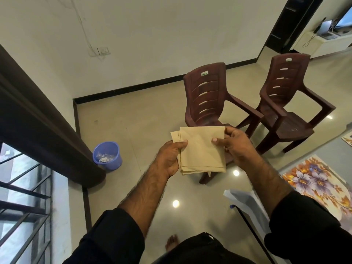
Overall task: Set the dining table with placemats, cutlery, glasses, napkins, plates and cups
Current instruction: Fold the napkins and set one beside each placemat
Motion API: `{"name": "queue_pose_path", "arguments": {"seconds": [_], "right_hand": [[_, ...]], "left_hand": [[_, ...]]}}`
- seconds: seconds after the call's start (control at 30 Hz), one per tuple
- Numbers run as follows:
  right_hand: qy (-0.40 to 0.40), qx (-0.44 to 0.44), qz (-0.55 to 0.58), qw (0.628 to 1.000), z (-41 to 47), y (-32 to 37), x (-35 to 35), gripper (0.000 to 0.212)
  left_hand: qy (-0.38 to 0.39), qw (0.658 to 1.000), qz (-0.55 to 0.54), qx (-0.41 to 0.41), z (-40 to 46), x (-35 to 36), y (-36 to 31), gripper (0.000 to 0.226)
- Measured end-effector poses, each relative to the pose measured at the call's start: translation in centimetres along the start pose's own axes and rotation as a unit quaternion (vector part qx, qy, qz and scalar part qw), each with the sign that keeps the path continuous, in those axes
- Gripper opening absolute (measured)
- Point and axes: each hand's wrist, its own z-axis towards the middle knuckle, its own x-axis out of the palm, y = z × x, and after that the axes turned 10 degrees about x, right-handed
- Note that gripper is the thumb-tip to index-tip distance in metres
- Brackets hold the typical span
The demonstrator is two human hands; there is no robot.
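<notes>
I hold a stack of folded beige napkins [202,151] up in front of me, above the floor, near the middle of my view. My left hand [169,157] grips the stack at its 9 o'clock edge, thumb pressed on top and the other fingers [178,161] curled beneath. My right hand [238,143] pinches the top napkin at its 2 o'clock corner, thumb on the face and the fingers behind it. The lower layers peek out a little at 10 o'clock and along the bottom edge.

Behind the napkins, at 12 o'clock, stands a maroon plastic chair [207,98], and a second maroon chair [285,103] is beside it at 2 o'clock. A blue bucket [107,155] with scraps inside sits on the tiled floor [133,119] at 9 o'clock, next to a dark curtain [38,119]. A floral placemat [316,180] lies on the worktop [331,149] at 4 o'clock, and some white paper [245,204] lies at 5 o'clock
</notes>
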Motion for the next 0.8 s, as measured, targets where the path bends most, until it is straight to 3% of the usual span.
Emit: {"name": "queue_pose_path", "arguments": {"seconds": [0.17, 0.27, 0.37, 0.53, 0.67, 0.8], "right_hand": [[-0.066, -0.021, -0.04, 0.997, 0.3, -0.2, -0.6, 0.038], [-0.083, -0.039, -0.053, 0.994, 0.4, -0.4, -1.1, 0.026], [-0.067, -0.054, -0.036, 0.996, 0.1, -0.4, -1.6, 0.02], [-0.018, 0.006, -0.033, 0.999, -0.3, -0.6, -2.2, 0.03], [-0.03, -0.027, -0.007, 0.999, -0.5, -0.8, -2.9, 0.029], [0.02, 0.032, 0.048, 0.998, -1.2, -1.6, -2.5, 0.029]], "left_hand": [[0.009, 1.0, 0.017, 0.0, -0.1, 0.4, 0.5, 0.028], [0.012, 1.0, 0.016, 0.0, -0.2, 0.6, 0.7, 0.028], [0.014, 1.0, 0.013, -0.003, -0.1, 0.9, 0.6, 0.027], [0.013, 1.0, 0.014, -0.003, -0.2, 1.1, 0.3, 0.029], [0.012, 1.0, 0.013, -0.008, -0.4, 1.2, 0.3, 0.027], [-0.013, 1.0, 0.005, -0.015, -0.4, 1.4, 0.6, 0.031]]}}
